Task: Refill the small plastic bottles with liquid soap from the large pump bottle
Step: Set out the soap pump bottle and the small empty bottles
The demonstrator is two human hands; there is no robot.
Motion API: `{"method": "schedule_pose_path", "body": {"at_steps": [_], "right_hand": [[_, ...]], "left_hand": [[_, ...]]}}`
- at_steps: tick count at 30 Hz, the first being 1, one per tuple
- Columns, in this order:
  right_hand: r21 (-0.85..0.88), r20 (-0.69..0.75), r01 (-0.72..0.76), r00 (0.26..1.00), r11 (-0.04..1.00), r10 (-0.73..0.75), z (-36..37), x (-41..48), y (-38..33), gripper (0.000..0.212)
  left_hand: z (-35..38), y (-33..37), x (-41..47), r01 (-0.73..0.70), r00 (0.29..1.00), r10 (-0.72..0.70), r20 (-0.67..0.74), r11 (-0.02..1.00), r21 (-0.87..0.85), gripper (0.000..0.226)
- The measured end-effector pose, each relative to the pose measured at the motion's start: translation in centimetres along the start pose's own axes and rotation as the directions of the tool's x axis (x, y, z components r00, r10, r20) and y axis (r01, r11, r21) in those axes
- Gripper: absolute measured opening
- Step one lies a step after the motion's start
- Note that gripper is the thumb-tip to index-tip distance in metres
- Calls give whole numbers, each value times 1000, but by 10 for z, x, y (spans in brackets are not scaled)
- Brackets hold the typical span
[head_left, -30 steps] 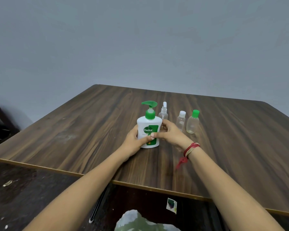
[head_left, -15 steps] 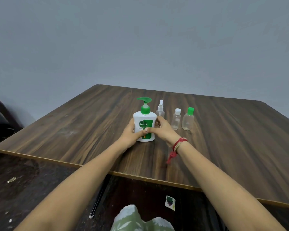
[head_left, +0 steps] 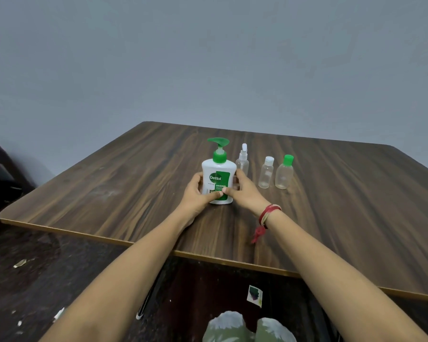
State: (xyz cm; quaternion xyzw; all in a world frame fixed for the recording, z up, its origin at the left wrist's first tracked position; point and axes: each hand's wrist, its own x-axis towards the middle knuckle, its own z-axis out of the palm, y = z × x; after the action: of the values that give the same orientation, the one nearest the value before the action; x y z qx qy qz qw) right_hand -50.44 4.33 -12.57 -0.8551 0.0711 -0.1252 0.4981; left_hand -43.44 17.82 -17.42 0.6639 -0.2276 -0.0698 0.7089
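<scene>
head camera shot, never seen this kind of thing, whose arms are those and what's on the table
No machine here: a person wears a camera on the head, looking forward and down, so the bare arms are their own. The left hand and right hand grip a white pump bottle with a green pump, upright on a wooden table. Right of it stand three small clear bottles: a spray bottle, a white-capped bottle and a green-capped bottle.
</scene>
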Motion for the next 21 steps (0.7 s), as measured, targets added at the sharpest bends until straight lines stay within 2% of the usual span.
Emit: {"method": "schedule_pose_path", "body": {"at_steps": [4, 12, 15, 18, 21], "right_hand": [[-51, 30, 6, 1000, 999, -5, -4, 6, 0, 47], [-97, 76, -1, 997, 995, 8, -6, 21, -7, 47], [-96, 84, -3, 996, 995, 11, -8, 22, -7, 47], [-52, 92, -19, 996, 998, 24, -8, 19, -4, 52], [-39, 45, -10, 999, 999, 12, -7, 19, 3, 60]], "left_hand": [[4, -3, 1, -15, 1000, 15, -8, 998, 67, 55], [12, 1, 12, -3, 997, 14, -80, 990, 138, 60], [13, 3, 13, -19, 992, 32, -122, 994, 106, 60], [12, 2, 14, -41, 988, 56, -145, 994, 102, 66], [11, 0, 14, -55, 986, 80, -147, 985, 165, 83]]}}
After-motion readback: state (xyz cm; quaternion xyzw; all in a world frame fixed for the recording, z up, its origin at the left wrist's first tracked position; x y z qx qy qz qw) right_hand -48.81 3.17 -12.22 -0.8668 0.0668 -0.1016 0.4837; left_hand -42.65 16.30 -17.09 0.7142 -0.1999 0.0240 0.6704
